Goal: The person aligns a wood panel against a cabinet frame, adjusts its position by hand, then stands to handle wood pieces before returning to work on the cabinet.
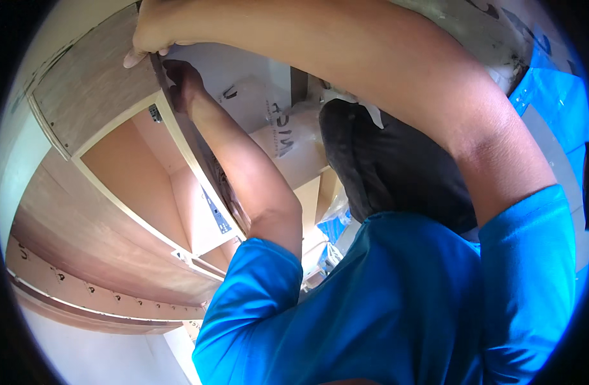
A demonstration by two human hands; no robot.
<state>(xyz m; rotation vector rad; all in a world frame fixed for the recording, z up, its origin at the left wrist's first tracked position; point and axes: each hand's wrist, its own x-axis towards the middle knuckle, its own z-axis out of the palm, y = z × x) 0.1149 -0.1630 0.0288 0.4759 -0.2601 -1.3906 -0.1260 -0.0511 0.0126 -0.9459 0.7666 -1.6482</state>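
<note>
A person in a blue short-sleeved shirt (pixel 384 308) reaches with both bare hands to one edge of a wooden cabinet (pixel 95 90). The right hand (pixel 148 40) clasps that edge, thumb on the cabinet's brown outer face, fingertips bent over the other side. The left hand (pixel 186 85) is against or just beside the cabinet's dark side panel (pixel 195 144), its fingers curved and a little apart; whether they hold anything cannot be told. Below the right hand, the cabinet's pale-framed compartment (pixel 129 160) stands open, showing light brown inner walls, a small dark metal fitting (pixel 154 113) near its upper corner and a blue printed strip (pixel 215 213) at its lower end. Beside the cabinet, across the dark panel from the compartment, lies pale printed sheeting (pixel 259 106); farther from the cabinet hangs a bright blue sheet (pixel 551 106).
</note>
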